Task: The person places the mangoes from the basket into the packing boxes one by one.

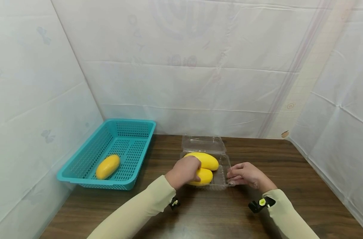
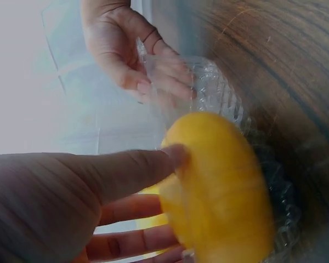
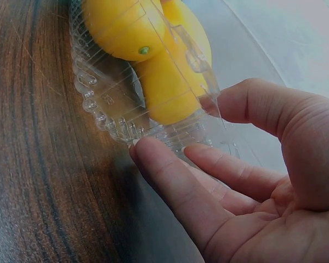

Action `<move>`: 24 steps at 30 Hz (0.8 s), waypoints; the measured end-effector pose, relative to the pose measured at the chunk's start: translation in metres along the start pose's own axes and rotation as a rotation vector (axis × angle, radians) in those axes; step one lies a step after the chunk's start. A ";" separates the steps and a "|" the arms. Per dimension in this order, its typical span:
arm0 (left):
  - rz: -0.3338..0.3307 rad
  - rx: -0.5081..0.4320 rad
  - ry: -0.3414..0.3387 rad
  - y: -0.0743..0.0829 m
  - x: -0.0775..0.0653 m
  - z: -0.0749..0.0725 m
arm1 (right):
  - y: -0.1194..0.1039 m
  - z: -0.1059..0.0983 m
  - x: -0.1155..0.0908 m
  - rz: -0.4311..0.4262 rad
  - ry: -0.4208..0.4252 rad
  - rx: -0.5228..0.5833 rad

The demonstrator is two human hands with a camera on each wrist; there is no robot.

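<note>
Two smooth yellow mangoes lie in a clear plastic clamshell box [image 1: 222,174] whose lid [image 1: 203,144] is folded back. My left hand [image 1: 187,170] grips the nearer mango [image 1: 206,177], thumb on its near side and fingers round the other; in the left wrist view this mango [image 2: 222,181] is inside the box wall. Behind it lies the farther mango [image 1: 209,161], partly hidden by the hand. At the box's right end my right hand [image 1: 248,176] holds the wall, thumb at the rim and fingertips low on the outside. A small green stem end [image 3: 144,50] shows in the right wrist view.
A turquoise perforated basket [image 1: 142,156] stands to the left with one more yellow mango [image 1: 108,167] in it. The dark wooden table [image 1: 217,212] meets white plastic sheeting [image 1: 181,86] at the back and sides.
</note>
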State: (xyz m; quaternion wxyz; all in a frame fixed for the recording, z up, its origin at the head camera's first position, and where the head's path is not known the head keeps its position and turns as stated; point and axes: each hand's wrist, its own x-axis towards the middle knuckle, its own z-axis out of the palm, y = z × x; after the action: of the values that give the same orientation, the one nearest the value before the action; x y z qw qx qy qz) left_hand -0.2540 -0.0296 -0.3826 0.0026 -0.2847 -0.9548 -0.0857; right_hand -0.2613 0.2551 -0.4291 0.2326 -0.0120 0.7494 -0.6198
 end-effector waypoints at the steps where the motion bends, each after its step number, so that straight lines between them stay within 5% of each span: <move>1: -0.002 0.006 0.003 0.001 0.000 0.001 | 0.000 0.000 0.000 0.002 0.001 0.000; 24: -0.071 0.077 0.012 0.007 -0.002 0.000 | -0.001 0.002 -0.001 -0.007 -0.006 0.004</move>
State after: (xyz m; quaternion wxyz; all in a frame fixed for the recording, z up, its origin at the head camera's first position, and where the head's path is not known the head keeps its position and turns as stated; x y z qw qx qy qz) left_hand -0.2489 -0.0248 -0.3816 0.0164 -0.2497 -0.9668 -0.0507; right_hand -0.2601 0.2537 -0.4278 0.2325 -0.0161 0.7476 -0.6219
